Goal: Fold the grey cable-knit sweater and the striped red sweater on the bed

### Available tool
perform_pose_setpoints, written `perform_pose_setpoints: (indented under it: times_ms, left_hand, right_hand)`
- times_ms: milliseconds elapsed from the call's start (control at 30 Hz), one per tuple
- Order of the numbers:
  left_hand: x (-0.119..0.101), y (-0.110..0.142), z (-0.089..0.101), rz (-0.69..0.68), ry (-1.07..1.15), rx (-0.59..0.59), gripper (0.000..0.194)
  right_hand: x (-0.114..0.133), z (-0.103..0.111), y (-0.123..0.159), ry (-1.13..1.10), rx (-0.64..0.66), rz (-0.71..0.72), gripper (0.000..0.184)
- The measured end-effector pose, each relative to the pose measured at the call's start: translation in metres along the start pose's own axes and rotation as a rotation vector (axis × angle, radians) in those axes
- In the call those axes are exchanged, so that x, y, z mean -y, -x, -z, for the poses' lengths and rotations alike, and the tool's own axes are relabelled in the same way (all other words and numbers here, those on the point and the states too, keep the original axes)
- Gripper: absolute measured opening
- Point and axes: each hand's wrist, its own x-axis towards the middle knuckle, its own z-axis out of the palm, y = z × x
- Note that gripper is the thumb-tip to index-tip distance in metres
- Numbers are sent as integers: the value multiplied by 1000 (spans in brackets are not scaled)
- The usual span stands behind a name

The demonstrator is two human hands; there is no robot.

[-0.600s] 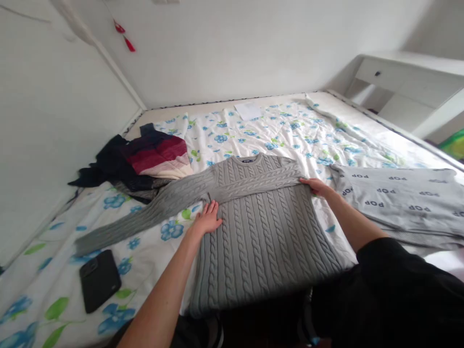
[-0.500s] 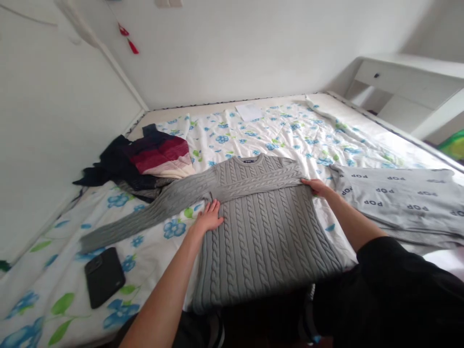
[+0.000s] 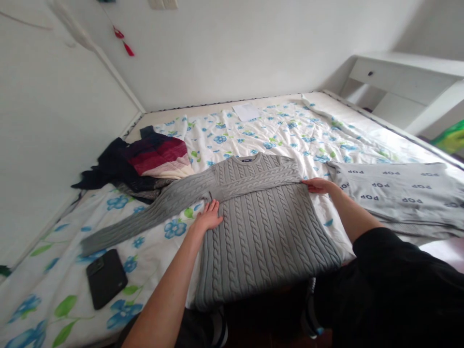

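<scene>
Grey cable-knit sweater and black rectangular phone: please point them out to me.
Grey cable-knit sweater (image 3: pixel 263 232), head view: middle of its body.
Black rectangular phone (image 3: pixel 107 280), head view: middle of its upper face.

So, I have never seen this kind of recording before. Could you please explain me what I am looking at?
Of course. There is no machine here: these are a person's two bare hands. One camera, worn on the head, looks forward and down, so you see roughly what the person sees.

On a flowered sheet lies a grey knitted sweater, one sleeve across its chest, the other stretched out to the left. The left hand rests flat near the armpit; the right hand touches the opposite edge, though whether it grips is hard to tell.

Around it are a black phone, some dark and red clothes and a printed grey garment.
</scene>
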Motion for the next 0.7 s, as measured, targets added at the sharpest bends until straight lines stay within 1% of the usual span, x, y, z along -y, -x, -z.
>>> perform_pose_setpoints:
  times_ms: [100, 167, 233, 333, 400, 467, 500, 533, 600, 633, 667, 700]
  left_hand:
    - [3, -3, -1, -8, -11, -9, 98]
    - [6, -5, -2, -18, -22, -17, 99]
    - [7, -7, -3, -27, -27, -22, 100]
    - [6, -8, -1, -33, -18, -30, 101]
    - [3, -6, 2, -30, -11, -43, 102]
    - [0, 0, 6, -31, -9, -58, 102]
    - [0, 4, 8, -36, -9, -63, 102]
    - [0, 10, 10, -42, -8, -66, 103]
    - [4, 25, 12, -63, -4, -58, 104]
    - [7, 34, 13, -78, -2, -46, 104]
    - [11, 44, 13, -97, 0, -32, 104]
    - [15, 54, 12, -116, 3, -18, 102]
  right_hand:
    - [3, 10, -5, 108, -147, 3, 22]
    - [4, 14, -3, 134, -177, 24, 24]
    - [1, 16, 4, 118, -114, 27, 26]
    - [-7, 10, 21, 143, 98, -68, 32]
    - [-14, 2, 35, 248, 206, -164, 40]
    - [-19, -6, 50, 394, 218, -223, 45]
    - [-22, -9, 58, 459, 178, -221, 44]
    - [-24, -11, 66, 507, 107, -197, 42]
    - [-28, -13, 85, 525, -64, -116, 35]
    - [-30, -12, 96, 506, -130, -79, 33]
    - [-33, -10, 106, 479, -167, -54, 31]
    - [-36, -8, 117, 453, -167, -46, 30]
